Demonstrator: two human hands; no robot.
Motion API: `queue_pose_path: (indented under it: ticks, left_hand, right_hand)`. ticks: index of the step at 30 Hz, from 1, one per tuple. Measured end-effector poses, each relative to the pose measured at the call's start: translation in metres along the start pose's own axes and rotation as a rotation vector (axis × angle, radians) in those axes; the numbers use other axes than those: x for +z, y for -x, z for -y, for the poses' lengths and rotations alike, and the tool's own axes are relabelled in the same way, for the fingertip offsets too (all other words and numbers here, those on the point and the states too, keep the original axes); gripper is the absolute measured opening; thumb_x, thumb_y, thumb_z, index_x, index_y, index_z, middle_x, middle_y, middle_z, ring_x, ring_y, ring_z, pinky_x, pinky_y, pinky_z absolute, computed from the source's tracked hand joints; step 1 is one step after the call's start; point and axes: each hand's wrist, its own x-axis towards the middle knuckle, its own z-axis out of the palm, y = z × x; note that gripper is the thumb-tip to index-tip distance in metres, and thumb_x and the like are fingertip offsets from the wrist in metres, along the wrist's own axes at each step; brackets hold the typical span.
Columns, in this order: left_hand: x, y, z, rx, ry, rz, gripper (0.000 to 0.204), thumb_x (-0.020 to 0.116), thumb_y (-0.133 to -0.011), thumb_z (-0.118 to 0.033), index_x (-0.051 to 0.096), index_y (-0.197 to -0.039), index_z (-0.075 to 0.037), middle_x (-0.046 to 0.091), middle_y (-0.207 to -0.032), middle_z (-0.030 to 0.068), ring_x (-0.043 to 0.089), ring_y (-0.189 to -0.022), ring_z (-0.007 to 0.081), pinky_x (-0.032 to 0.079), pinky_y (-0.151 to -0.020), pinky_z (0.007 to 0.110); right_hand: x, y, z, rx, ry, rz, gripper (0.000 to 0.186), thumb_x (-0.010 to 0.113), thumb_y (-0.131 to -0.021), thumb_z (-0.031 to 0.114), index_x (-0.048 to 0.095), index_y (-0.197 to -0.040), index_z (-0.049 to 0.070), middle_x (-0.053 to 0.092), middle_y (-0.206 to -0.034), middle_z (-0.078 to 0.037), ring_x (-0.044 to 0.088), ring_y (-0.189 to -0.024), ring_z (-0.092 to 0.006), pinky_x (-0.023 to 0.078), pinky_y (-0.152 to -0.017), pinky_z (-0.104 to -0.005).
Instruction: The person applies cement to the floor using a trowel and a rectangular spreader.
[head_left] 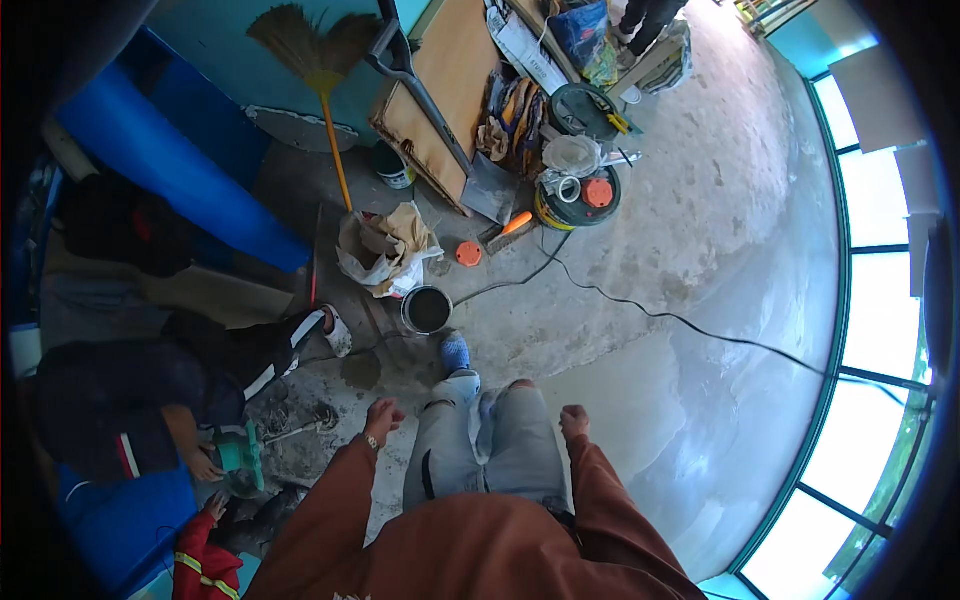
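My left hand [383, 421], a watch on its wrist, hangs beside my left thigh with loosely curled fingers and nothing visible in them. On the other side of my legs, my right hand [574, 423] is closed in a loose fist, also without any visible object. Neither hand touches a tool. In front of my feet stands a bucket [428, 311] holding something dark grey. An open paper sack [385, 245] leans close behind it, and a round orange lid [468, 254] lies on the floor nearby. Farther off rests an orange-handled trowel [515, 223].
A dark cable [680, 319] crosses the concrete floor. At left a person [130, 400] holds a teal power tool [240, 462]; a red sleeve [207, 560] is nearby. Ahead are a shovel [430, 100], a broom [325, 85] and a lidded bucket [580, 205]. Windows [875, 310] line the right.
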Motion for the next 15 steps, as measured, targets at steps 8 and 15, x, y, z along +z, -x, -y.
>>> queue_pose_path:
  ticks: [8,15]
  left_hand:
    - [0.074,-0.122,-0.078,0.011,-0.089,0.058,0.034,0.063,-0.104,-0.031,0.062,-0.130,-0.008,0.070,-0.100,0.0032,0.069,-0.081,0.0137,0.052,-0.068,0.030]
    - [0.164,-0.328,-0.087,0.165,-0.331,0.021,0.034,0.063,-0.101,-0.030,0.066,-0.121,-0.003,0.072,-0.097,0.0133,0.071,-0.089,0.0237,0.057,-0.080,0.038]
  right_hand:
    - [0.078,-0.155,0.115,-0.156,0.198,0.127,0.029,0.080,-0.081,0.022,0.066,-0.097,0.002,0.071,-0.090,-0.014,0.069,-0.083,-0.0268,0.056,-0.079,-0.0405]
    - [0.155,-0.370,0.145,-0.346,0.484,0.490,0.027,0.072,-0.092,0.027,0.070,-0.100,0.001,0.075,-0.091,-0.017,0.075,-0.079,-0.0268,0.058,-0.072,-0.0409]
